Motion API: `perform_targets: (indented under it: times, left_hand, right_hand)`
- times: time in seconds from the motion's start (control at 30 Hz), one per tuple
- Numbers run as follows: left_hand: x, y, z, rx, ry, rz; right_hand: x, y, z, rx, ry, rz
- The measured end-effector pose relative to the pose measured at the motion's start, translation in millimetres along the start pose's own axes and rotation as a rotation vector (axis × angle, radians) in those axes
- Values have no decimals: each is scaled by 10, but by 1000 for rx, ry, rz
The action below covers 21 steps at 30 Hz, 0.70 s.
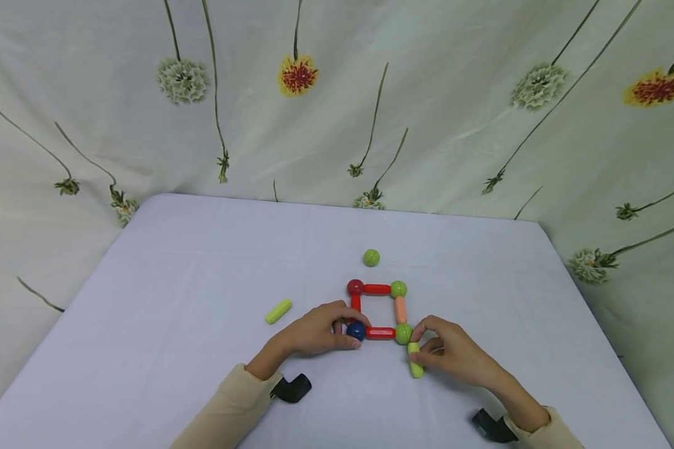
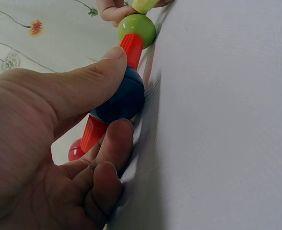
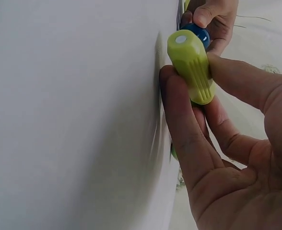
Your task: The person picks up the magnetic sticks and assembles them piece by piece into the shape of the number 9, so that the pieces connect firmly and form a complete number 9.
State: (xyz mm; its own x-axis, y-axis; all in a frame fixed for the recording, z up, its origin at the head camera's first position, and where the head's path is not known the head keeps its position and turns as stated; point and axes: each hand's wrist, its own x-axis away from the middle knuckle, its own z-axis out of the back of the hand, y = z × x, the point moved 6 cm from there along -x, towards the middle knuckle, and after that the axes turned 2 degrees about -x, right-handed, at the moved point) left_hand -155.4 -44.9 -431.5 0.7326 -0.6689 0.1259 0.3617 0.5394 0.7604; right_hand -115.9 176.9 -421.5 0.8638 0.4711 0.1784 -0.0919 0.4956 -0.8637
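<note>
A square of toy rods and balls lies on the table. Its corners are a red ball point(image 1: 356, 287), two green balls, one at the far right point(image 1: 398, 289) and one at the near right point(image 1: 403, 333), and a blue ball point(image 1: 356, 330). Red rods point(image 1: 380, 333) form three sides and an orange rod point(image 1: 400, 310) the right one. My left hand point(image 1: 322, 328) grips the blue ball between thumb and fingers. My right hand point(image 1: 452, 352) pinches a yellow-green rod point(image 3: 191, 64), its far end right at the near green ball.
Left of the square lies a loose yellow-green rod point(image 1: 278, 311). Beyond it sits a loose green ball point(image 1: 371, 257). A pale cloth covers the table point(image 1: 163, 293), and a flower-printed curtain point(image 1: 438, 112) hangs behind the far edge.
</note>
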Motion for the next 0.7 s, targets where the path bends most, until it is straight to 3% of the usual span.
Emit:
perform_targets:
  times: [0.33,0.7]
  left_hand:
    - [0,2,-7,2,-3,4]
    - [0,3,-6,5,-3,12]
  right_hand:
    - [-4,-27,-21,1,25,19]
    - [-20,-31,-26,31,70,-17]
